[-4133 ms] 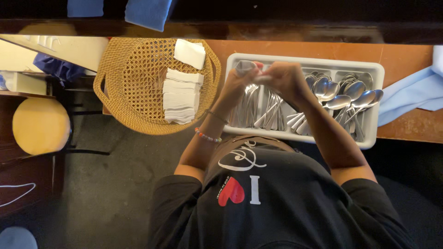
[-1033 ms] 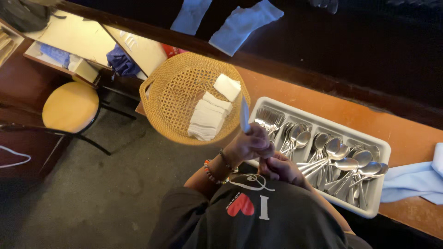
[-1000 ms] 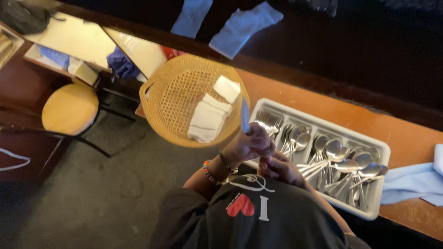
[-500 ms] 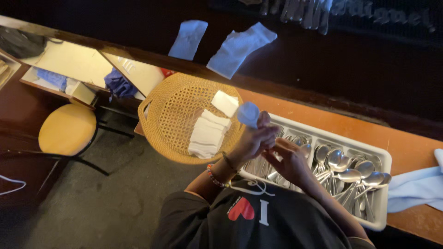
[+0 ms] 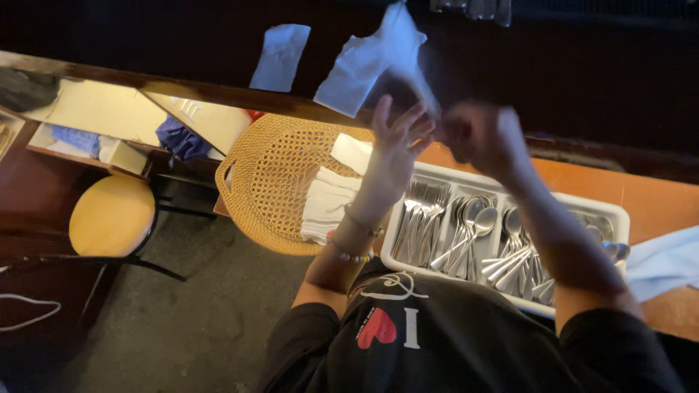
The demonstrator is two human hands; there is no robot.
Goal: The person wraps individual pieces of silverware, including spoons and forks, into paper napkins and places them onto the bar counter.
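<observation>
— What are your hands doing, seen from the head camera?

— My left hand is raised over the orange wooden bench, fingers spread wide and gripping nothing. My right hand is up beside it, a little apart, and blurred; I cannot tell whether its fingers are closed or loose. A pale, smeared bit of cloth or paper shows just above the gap between the two hands. It is too blurred for me to say whether either hand holds it.

— And what lies below those fingers?

— Directly under both hands is a white rectangular plastic tray with compartments. Steel forks lie in the compartment beneath my left wrist, and steel spoons in the ones beneath my right forearm. Left of my left hand, touching the tray's end, stands a round woven wicker basket holding a stack of folded white napkins.

— Anything farther out?

— Beyond my fingertips, two light blue cloths lie on the dark ledge behind the bench. Another light blue cloth sits by my right elbow, and a round yellow stool stands on the floor well off to my left.
</observation>
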